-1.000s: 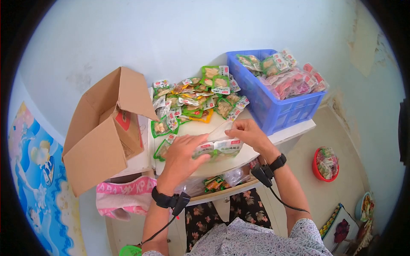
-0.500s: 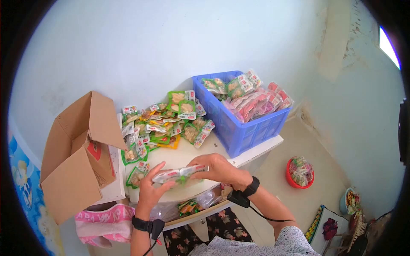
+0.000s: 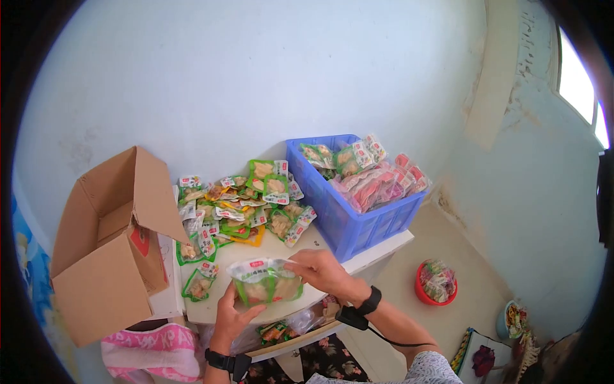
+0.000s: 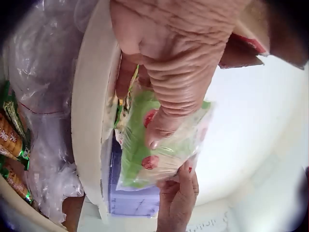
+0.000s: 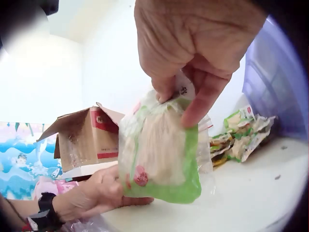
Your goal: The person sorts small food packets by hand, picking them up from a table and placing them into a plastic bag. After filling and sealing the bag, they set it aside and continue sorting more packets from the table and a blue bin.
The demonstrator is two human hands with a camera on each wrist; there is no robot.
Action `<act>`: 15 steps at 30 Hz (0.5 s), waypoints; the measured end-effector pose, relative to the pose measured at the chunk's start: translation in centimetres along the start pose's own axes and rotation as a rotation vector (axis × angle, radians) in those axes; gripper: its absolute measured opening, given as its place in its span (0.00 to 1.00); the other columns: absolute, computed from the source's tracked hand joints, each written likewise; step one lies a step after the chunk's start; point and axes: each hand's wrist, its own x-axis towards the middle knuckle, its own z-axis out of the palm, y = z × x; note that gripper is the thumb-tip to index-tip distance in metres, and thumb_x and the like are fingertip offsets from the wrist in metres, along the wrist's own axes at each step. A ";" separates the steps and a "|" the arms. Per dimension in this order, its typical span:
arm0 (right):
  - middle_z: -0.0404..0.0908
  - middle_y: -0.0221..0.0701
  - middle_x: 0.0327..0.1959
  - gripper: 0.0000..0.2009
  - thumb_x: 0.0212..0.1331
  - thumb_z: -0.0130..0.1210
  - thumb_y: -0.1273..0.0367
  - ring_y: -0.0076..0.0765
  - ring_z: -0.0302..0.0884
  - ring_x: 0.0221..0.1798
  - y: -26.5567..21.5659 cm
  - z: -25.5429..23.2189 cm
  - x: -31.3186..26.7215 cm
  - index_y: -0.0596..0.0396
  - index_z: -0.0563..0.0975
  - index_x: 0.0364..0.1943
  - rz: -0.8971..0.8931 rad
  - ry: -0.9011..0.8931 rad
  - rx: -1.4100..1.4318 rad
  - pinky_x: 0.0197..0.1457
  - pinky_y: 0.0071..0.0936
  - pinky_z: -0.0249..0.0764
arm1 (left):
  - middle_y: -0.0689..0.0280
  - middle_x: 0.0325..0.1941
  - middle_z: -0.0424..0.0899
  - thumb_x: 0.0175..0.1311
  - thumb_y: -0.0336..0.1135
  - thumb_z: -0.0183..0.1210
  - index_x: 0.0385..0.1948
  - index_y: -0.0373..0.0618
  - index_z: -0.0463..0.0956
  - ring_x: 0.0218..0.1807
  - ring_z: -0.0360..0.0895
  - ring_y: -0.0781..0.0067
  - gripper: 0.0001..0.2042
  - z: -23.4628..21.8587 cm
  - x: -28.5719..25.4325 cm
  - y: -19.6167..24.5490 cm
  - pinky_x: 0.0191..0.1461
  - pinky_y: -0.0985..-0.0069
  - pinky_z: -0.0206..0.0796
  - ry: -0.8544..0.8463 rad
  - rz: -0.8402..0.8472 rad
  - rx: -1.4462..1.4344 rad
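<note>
At the far left a blue cartoon-patterned panel (image 3: 29,262) shows beside an open brown cardboard box (image 3: 99,294), its flaps spread; below the box hangs a pink-and-white towel (image 3: 153,352); right of the box, a pile of green, white and yellow food packets (image 3: 233,214) lies on the pale, curved-edged tabletop (image 3: 278,248), with one green-and-white packet (image 3: 199,281) nearer the front edge; the left hand (image 3: 230,320) grips the left end of a clear plastic bag (image 3: 265,285) containing green-and-white packets, its thumb on one face; the bag is held up above the front of the tabletop; the right hand (image 3: 324,274) pinches the bag's upper right corner between thumb and fingers; under the tabletop's edge, an open compartment (image 3: 288,345) holds clear plastic and small green-and-orange packets (image 3: 274,333); farther right, a blue plastic crate (image 3: 374,233) stands on the tabletop, filled with green-and-white and pink-and-red packets; on the floor stand a red bowl (image 3: 420,291) with bagged items and, at the far right, a light-blue basin (image 3: 502,325)
</note>
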 end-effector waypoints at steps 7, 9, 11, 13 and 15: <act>0.62 0.29 0.19 0.15 0.73 0.61 0.69 0.21 0.60 0.24 -2.7 -7.4 3.7 0.62 0.75 0.27 0.098 0.380 -0.116 0.25 0.32 0.58 | 0.51 0.63 0.84 0.56 0.33 0.77 0.80 0.39 0.55 0.68 0.80 0.59 0.50 0.2 -0.1 -0.4 0.69 0.61 0.72 0.060 0.088 -0.017; 0.62 0.24 0.19 0.16 0.74 0.60 0.68 0.18 0.62 0.22 -2.3 -10.6 5.3 0.61 0.75 0.26 0.179 0.492 -0.181 0.22 0.29 0.59 | 0.51 0.63 0.84 0.57 0.32 0.76 0.80 0.39 0.55 0.68 0.79 0.58 0.49 0.1 -0.2 -0.3 0.69 0.61 0.73 0.052 0.097 -0.022; 0.66 0.21 0.20 0.17 0.75 0.59 0.64 0.17 0.67 0.21 -2.2 -13.7 6.9 0.60 0.76 0.27 0.248 0.568 -0.284 0.20 0.25 0.66 | 0.51 0.61 0.85 0.57 0.31 0.76 0.80 0.39 0.55 0.68 0.80 0.58 0.48 0.1 -0.2 -0.3 0.69 0.61 0.73 0.042 0.104 -0.030; 0.68 0.21 0.21 0.19 0.76 0.58 0.62 0.17 0.70 0.21 -0.4 -16.4 8.6 0.60 0.76 0.27 0.213 0.643 -0.354 0.19 0.25 0.73 | 0.52 0.60 0.87 0.58 0.31 0.75 0.80 0.39 0.55 0.68 0.80 0.58 0.48 0.1 -0.2 -0.3 0.69 0.61 0.73 0.027 0.106 -0.038; 0.67 0.24 0.19 0.20 0.76 0.56 0.63 0.18 0.69 0.20 2.1 -18.4 10.4 0.62 0.74 0.25 0.196 0.732 -0.295 0.19 0.29 0.73 | 0.52 0.58 0.87 0.58 0.29 0.74 0.80 0.38 0.54 0.66 0.82 0.60 0.47 -0.1 -0.3 -0.1 0.69 0.62 0.73 0.007 0.106 -0.013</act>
